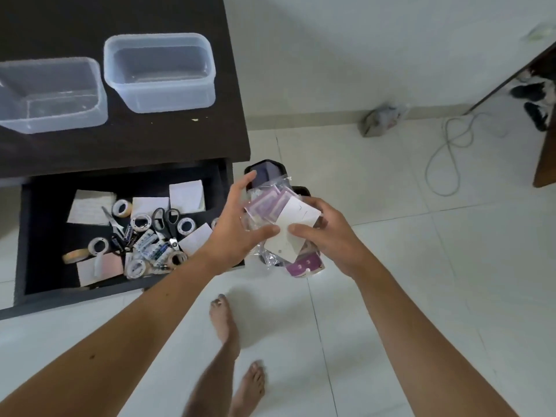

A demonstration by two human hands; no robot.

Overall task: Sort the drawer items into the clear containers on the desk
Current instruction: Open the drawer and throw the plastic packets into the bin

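Observation:
Both my hands hold a clear plastic packet [279, 215] with purple cards and a white card inside, to the right of the open drawer. My left hand [237, 227] grips its left side and my right hand [328, 236] its right side. The dark drawer [39, 206] holds scissors [164, 219], several tape rolls [97, 246], batteries [150, 245] and white paper notes [186, 195]. Two clear containers stand empty on the dark desk: the left container [48, 94] and the right container [161, 70].
A black bin [264, 170] stands on the white tiled floor just behind the packet. My bare feet [224, 323] are below. A white cable [451, 152], a small bag [380, 120] and wooden furniture [544, 152] lie at the right.

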